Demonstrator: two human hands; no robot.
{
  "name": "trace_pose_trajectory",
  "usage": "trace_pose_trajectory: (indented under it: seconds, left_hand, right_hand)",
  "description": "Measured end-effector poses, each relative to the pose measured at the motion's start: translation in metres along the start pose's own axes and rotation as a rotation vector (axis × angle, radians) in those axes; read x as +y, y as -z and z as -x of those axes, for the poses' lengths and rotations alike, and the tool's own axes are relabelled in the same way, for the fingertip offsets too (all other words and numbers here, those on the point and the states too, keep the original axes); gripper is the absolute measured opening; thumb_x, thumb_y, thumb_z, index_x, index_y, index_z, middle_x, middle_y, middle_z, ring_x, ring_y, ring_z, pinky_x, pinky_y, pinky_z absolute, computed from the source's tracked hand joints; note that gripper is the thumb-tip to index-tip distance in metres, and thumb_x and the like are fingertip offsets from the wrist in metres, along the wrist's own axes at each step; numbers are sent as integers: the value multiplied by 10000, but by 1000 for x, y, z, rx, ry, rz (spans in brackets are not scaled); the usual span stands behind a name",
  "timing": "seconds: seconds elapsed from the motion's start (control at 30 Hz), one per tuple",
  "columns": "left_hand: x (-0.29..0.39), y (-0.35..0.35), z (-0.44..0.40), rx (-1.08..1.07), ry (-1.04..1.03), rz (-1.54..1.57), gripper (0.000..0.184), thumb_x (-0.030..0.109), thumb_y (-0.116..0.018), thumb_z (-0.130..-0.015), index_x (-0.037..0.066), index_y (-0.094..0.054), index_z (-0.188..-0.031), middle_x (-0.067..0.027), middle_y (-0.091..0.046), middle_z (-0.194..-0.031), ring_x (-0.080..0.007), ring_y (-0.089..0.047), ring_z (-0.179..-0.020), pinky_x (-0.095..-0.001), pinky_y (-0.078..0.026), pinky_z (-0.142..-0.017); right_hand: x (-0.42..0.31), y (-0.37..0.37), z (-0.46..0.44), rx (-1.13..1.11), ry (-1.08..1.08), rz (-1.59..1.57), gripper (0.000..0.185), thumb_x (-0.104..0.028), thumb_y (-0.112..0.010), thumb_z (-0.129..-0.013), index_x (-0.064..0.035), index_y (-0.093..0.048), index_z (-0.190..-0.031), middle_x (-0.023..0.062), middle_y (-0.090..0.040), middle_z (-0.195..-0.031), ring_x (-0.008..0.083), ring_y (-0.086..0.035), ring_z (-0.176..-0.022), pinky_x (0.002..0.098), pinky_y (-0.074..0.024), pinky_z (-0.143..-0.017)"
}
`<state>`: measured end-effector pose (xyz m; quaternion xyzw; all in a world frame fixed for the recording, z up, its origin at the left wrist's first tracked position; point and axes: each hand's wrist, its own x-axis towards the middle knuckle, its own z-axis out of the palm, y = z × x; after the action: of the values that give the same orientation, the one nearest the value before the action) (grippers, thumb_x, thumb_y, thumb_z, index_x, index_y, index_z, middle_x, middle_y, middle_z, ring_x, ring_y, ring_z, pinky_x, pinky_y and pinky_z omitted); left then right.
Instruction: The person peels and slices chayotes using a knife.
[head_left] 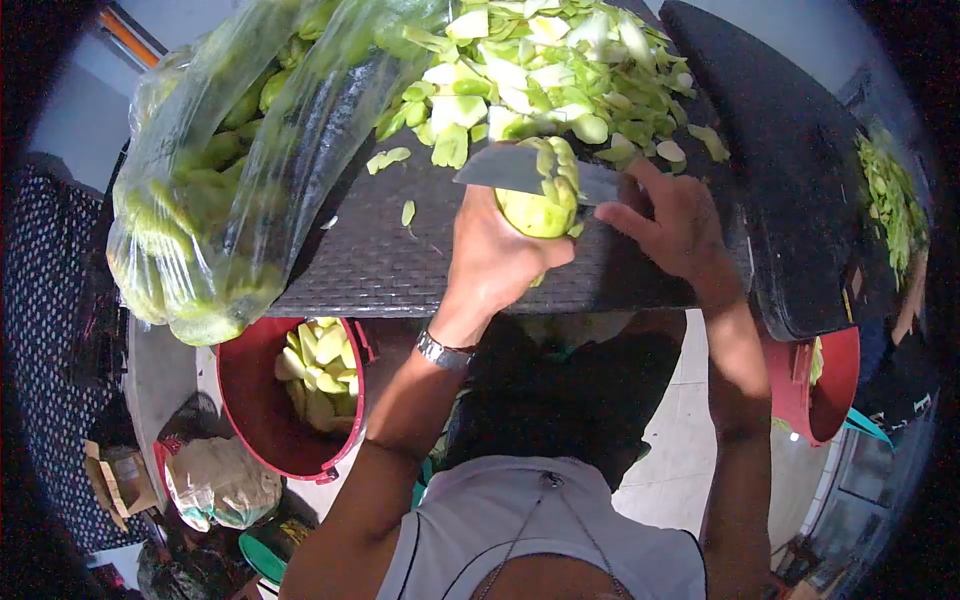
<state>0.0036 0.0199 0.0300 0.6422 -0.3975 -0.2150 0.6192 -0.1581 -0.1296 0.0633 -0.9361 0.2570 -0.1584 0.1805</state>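
Note:
My left hand (495,255), with a metal watch at its wrist, holds a pale green chayote-like vegetable (535,212) above the front part of the dark woven table (370,265). In my right hand (665,220) is a knife (510,168). Its wide blade points left and lies across the vegetable, with cut green pieces against it. Beyond my hands a heap of green and whitish peelings (540,70) covers the back of the table. A few loose slivers lie left of my left hand.
A clear plastic bag (215,190) full of green vegetables hangs over the table's left edge. Below stands a red bucket (240,400) with pale pieces inside. Another red bucket (838,390) is at the right, beneath a dark woven surface (790,150). More shreds (890,195) lie far right.

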Motion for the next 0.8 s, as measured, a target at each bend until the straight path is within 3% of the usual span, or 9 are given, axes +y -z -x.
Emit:
trace_pose_trajectory:
  seconds: [0.13,0.23,0.3,0.4,0.47,0.57,0.67,0.73,0.8]
  left_hand:
    - [-1,-1,-1,-34,-27,8,842,51,-847,-532,23,-515,-1306,-119,-629,-1199,-254,-626,-1140,-345,-491,-979]
    - [0,1,3,15,-48,8,882,36,-850,-535,19,-480,-1336,-120,-628,-1193,-241,-625,-1137,-343,-489,-988]
    - [4,4,3,21,-5,87,929,32,-872,-543,5,-440,-1365,-112,-623,-1201,-232,-618,-1138,-340,-480,-1008]
    - [2,18,-2,-17,53,131,941,21,-913,-556,5,-440,-1369,-95,-621,-1218,-222,-616,-1142,-340,-480,-1015]
    - [3,22,-5,-74,184,663,755,236,-864,-743,16,-474,-1352,-123,-634,-1211,-244,-645,-1104,-386,-514,-997]
    - [7,29,-10,-90,367,1233,635,414,-686,-890,12,-505,-1346,-177,-653,-1159,-313,-680,-1004,-465,-567,-912]
    - [-1,28,-9,-176,546,1074,609,305,-714,-866,3,-506,-1352,-179,-658,-1152,-318,-686,-962,-469,-575,-868]
    - [5,19,-3,-170,441,958,565,155,-772,-797,0,-562,-1298,-137,-673,-1090,-272,-688,-927,-424,-572,-847]
    - [6,20,-4,-256,316,557,616,78,-842,-710,11,-582,-1264,-100,-670,-1090,-224,-670,-968,-372,-559,-847]
  right_hand:
    - [-15,-2,1,0,165,50,508,-519,-696,-886,-24,-626,-976,173,-641,-758,375,-666,-740,455,-496,-667]
    - [20,-14,-24,97,52,-99,605,-637,-659,-879,-54,-660,-1040,189,-649,-701,388,-700,-790,484,-539,-704]
    - [54,-9,-36,-59,133,-32,534,-546,-640,-929,-71,-639,-1175,192,-668,-753,380,-699,-800,469,-541,-734]
    - [28,16,-48,-332,-359,-98,476,-365,-603,-988,-114,-528,-1385,171,-688,-843,362,-685,-820,462,-537,-772]
    - [15,26,-42,-347,-438,-200,417,-375,-570,-1005,-98,-550,-1317,148,-656,-817,311,-641,-771,429,-514,-736]
    - [39,11,-25,-111,77,-288,477,-492,-551,-1004,-36,-689,-1030,126,-585,-713,236,-566,-659,364,-474,-643]
    - [38,2,-24,64,248,-188,406,-443,-620,-974,-42,-665,-1027,149,-620,-764,290,-608,-685,388,-495,-648]
    - [-1,17,-16,65,44,-57,469,-499,-675,-927,-48,-648,-1052,183,-667,-817,343,-694,-732,423,-538,-660]
    - [-24,29,4,33,186,-37,422,-439,-702,-915,-45,-634,-1049,168,-640,-778,323,-660,-718,415,-504,-651]
